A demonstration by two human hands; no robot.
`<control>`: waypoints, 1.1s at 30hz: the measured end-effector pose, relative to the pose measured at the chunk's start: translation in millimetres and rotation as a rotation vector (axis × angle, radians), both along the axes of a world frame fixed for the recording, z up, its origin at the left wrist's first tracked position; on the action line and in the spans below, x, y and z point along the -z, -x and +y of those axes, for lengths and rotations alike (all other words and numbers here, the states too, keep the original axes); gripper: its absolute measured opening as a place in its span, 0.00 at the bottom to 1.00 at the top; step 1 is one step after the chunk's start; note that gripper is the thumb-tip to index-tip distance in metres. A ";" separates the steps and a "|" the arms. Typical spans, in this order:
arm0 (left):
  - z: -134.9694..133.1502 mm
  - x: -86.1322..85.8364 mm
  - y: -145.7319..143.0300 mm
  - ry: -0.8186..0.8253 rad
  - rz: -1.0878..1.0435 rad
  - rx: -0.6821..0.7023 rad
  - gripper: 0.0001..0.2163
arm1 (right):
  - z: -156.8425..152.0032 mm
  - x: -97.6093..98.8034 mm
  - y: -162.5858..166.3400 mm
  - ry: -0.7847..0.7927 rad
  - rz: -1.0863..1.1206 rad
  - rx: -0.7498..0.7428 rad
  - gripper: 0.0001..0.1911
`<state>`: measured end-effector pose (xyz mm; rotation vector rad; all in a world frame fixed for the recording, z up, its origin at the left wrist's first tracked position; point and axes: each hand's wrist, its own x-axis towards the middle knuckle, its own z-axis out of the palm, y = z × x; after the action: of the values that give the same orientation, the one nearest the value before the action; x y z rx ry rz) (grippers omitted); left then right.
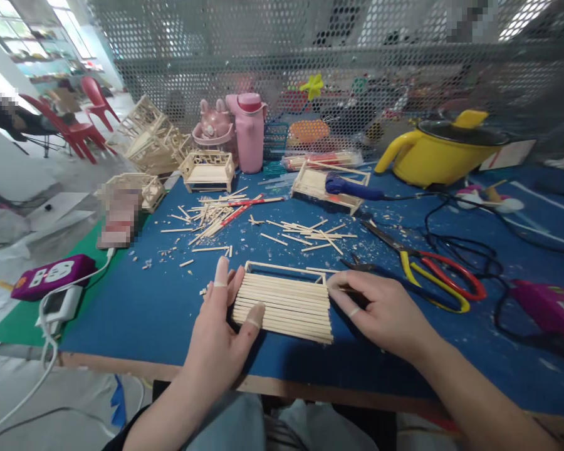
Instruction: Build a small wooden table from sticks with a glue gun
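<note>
A small model (286, 304) built of pale wooden sticks lies on the blue mat, its slatted panel facing up and a thin frame rising along its far side. My left hand (228, 322) grips it at the left end, thumb pressed on the slats and fingers along the side. At its right end, my right hand (380, 307) has thumb and index finger pinched together against the far corner. What lies between those fingertips is hidden. A loose stick (313, 270) runs behind the frame toward them. Several fingers wear pale bands.
Loose sticks (310, 235) and scraps lie beyond the model. Pliers (357, 264), scissors (432, 269) and a blue glue gun (352, 186) are at right. Finished stick models (209, 170), a pink bottle (250, 134) and a yellow pot (432, 153) stand behind; a phone (120, 216) is left.
</note>
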<state>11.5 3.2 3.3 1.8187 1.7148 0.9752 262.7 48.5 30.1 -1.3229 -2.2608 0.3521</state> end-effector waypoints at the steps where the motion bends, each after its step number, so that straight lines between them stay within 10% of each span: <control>1: -0.3 0.0 0.0 -0.002 0.018 -0.004 0.37 | -0.3 0.3 -0.1 -0.010 -0.002 -0.002 0.08; 14: -1.8 6.7 -1.6 -0.102 0.081 -0.010 0.37 | -0.7 -2.0 -1.6 -0.053 0.141 0.062 0.06; 21: -6.6 -46.4 -20.1 -0.661 0.363 0.121 0.24 | -19.0 -25.1 14.8 -0.281 0.066 -0.055 0.06; 33: 4.0 -77.0 -31.4 -0.201 0.385 0.493 0.12 | -45.7 -41.4 34.9 -0.475 -0.125 -0.157 0.09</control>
<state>42.9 7.2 80.3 2.5303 1.2793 0.6327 227.8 2.8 71.5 -0.9456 -2.3584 -0.2156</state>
